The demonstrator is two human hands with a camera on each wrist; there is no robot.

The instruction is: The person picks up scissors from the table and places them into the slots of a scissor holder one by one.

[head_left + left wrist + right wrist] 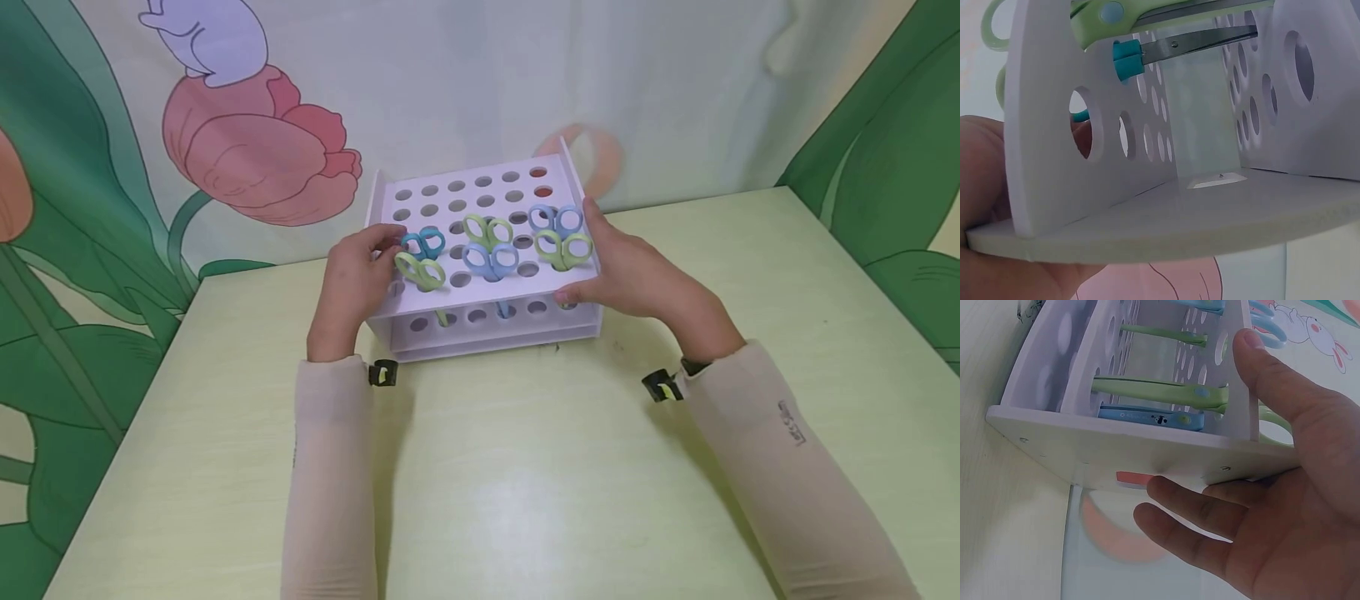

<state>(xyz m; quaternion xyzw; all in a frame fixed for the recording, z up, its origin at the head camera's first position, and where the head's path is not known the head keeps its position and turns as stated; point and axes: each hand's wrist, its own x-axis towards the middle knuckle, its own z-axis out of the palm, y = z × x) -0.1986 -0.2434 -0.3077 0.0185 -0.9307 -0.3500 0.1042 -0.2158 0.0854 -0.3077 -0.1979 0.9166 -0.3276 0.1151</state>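
Observation:
A white rack (442,199) with rows of round holes stands near the back of the table. My left hand (354,279) grips its left edge, fingers beside the teal scissors (429,250). In the left wrist view, that hand wraps the corner of the side panel (1166,240). My right hand (633,271) holds the right side, thumb at the front edge; in the right wrist view, two fingers (1191,503) extend along the outer side panel. Several green and blue scissors stand handles up in the holes, including lime scissors (424,277) and light blue scissors (492,268).
Behind the rack hangs a printed curtain (450,100) with flowers and leaves, close to its back. The pale green table (510,467) extends in front and to both sides. Small black clips (382,372) sit at both wrists.

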